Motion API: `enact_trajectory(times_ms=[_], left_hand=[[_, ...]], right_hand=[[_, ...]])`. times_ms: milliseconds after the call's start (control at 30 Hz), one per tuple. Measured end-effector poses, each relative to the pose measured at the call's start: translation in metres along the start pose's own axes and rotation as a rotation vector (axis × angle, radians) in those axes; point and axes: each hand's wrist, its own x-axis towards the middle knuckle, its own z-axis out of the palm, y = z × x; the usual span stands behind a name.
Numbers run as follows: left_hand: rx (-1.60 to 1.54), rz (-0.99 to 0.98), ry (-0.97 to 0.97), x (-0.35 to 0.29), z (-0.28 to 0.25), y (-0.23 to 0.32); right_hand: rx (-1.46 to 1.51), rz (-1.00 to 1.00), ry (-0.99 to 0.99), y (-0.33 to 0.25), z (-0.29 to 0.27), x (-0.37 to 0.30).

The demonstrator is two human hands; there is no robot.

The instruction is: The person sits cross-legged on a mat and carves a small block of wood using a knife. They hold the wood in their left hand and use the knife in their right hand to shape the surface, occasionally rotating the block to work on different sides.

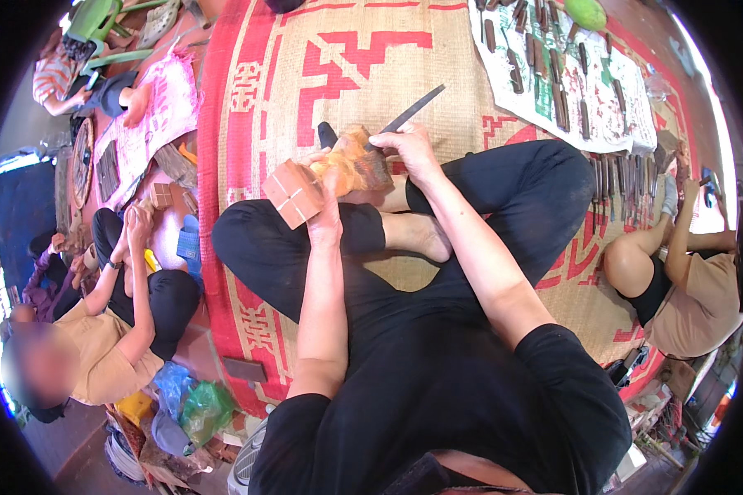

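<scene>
My left hand [328,191] is closed around a carved wooden figure [359,161] with an orange-brown body. Its square block base [294,193], marked with pale crossing lines, points toward my left knee. A long, dark, narrow file [419,106] is gripped in my right hand [409,148], its free end reaching up and to the right. The right fingers are right beside the carving's upper end, and I cannot tell whether the file touches the wood. Both hands are above my crossed legs, near my bare foot [421,236].
I sit on a red and straw-coloured mat [363,62]. Several carving tools lie on a white sheet [504,95] at the far right, with a row of more chisels [623,183] below it. People work at left [111,334] and right [693,305]. Plastic bags [206,412] lie lower left.
</scene>
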Motion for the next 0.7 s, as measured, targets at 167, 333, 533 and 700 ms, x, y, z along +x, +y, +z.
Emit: enact_trajectory(times_ms=[167, 333, 533, 700], left_hand=[[-0.064, -0.002, -0.016, 0.002, -0.002, -0.003], [0.014, -0.016, -0.038, 0.001, -0.005, -0.002], [-0.131, -0.085, 0.0, 0.002, -0.007, -0.002], [-0.145, -0.106, 0.009, 0.004, -0.006, -0.003]], right_hand=[[-0.011, -0.043, 0.12, -0.006, 0.005, -0.003], [-0.113, -0.137, 0.259, 0.0, 0.006, -0.003], [0.043, -0.15, 0.163, -0.006, -0.005, -0.006], [0.056, -0.076, 0.087, 0.002, 0.0, -0.005]])
